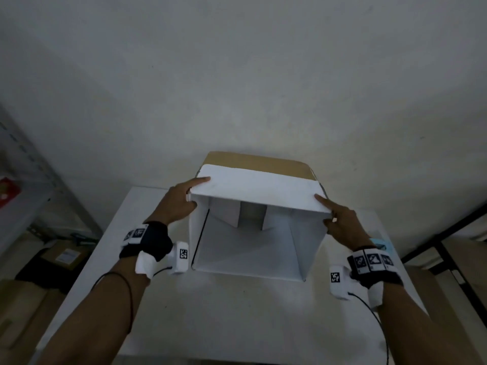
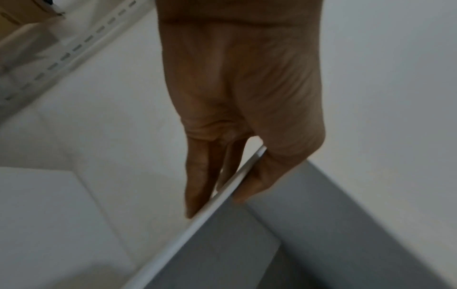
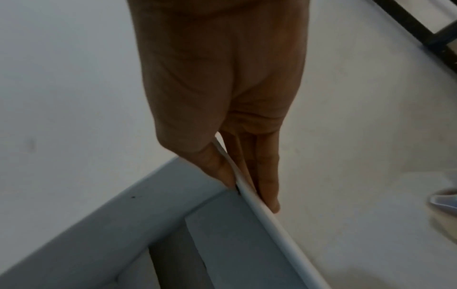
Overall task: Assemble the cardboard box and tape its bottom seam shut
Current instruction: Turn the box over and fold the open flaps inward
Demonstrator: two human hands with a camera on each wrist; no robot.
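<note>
A white cardboard box lies on its side on the white table, its open end facing me. A brown flap shows at its far top edge, and folded inner flaps with a gap between them close the far end. My left hand pinches the left wall's front edge, index finger along the top panel. In the left wrist view the thumb is inside and the fingers outside the wall edge. My right hand pinches the right wall edge the same way.
A metal shelf stands at the left, with brown cartons on the floor beneath. A small light-blue object lies on the table behind my right wrist. A black frame stands at the right. A wall is close behind the box.
</note>
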